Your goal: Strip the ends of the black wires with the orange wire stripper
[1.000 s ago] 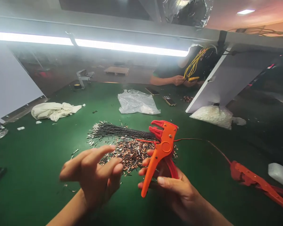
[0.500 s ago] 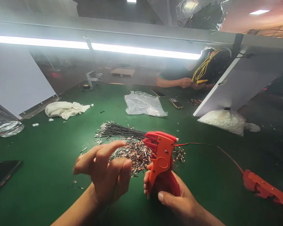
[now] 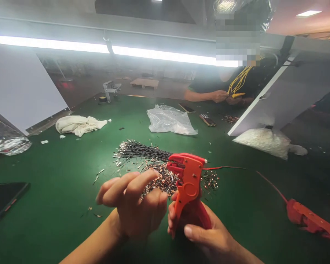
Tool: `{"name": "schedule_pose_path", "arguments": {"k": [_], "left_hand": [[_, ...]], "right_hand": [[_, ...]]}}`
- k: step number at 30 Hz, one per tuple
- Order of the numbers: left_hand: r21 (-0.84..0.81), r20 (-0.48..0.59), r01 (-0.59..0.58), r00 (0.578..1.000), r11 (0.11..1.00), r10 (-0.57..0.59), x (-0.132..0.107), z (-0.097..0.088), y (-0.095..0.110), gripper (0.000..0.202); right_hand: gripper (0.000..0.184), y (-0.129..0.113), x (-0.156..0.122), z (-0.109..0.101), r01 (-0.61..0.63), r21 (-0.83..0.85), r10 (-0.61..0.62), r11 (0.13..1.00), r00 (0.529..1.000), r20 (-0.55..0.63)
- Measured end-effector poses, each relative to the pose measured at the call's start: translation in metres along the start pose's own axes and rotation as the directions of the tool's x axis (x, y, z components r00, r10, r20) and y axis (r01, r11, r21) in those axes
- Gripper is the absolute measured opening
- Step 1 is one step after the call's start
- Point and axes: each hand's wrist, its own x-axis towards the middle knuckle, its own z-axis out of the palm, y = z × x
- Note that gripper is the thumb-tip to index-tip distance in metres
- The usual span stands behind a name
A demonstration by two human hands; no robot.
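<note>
My right hand (image 3: 209,234) is closed around the handles of an orange wire stripper (image 3: 189,178), held upright with its jaws pointing left. My left hand (image 3: 134,207) sits just left of the tool with fingers curled and the thumb close to the handle; what it pinches, if anything, is hidden. Behind the hands lie a pile of small stripped wire bits (image 3: 159,179) and a bundle of black wires (image 3: 143,150). A thin red wire (image 3: 225,168) runs right from the tool's head.
On the green table (image 3: 57,172) lie a second red tool (image 3: 310,220), a phone (image 3: 2,200), a white cloth (image 3: 77,124), a clear plastic bag (image 3: 169,121) and a bag of white parts (image 3: 264,141). Across the table, a co-worker's hands (image 3: 218,96) hold yellow wires (image 3: 238,82).
The stripper's handles were squeezed together and the tool came upright. My left hand moved right toward it and its fingers curled in.
</note>
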Motion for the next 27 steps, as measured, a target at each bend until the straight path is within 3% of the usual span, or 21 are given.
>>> {"name": "schedule_pose_path", "arguments": {"k": [4,18,24,27], "left_hand": [[0.064,-0.052,-0.205,0.977,0.977,0.209,-0.004,0.006,0.005,0.031],[0.050,0.043,-0.154,0.987,0.987,0.152,0.000,0.010,0.012,0.021],[0.010,0.045,-0.090,0.995,0.996,0.089,-0.003,0.014,0.020,0.024],[0.007,0.047,-0.113,0.993,0.994,0.112,-0.004,0.014,0.020,0.024]], "right_hand": [[0.036,-0.007,0.001,0.003,0.010,0.025,-0.009,1.000,0.999,-0.044],[0.042,-0.002,-0.002,0.001,-0.016,-0.028,0.015,0.999,0.999,-0.032],[0.031,-0.003,0.003,0.002,-0.029,-0.061,0.030,0.998,0.999,0.019],[0.027,-0.005,0.005,0.003,-0.028,-0.078,0.032,0.997,0.998,0.047]]}}
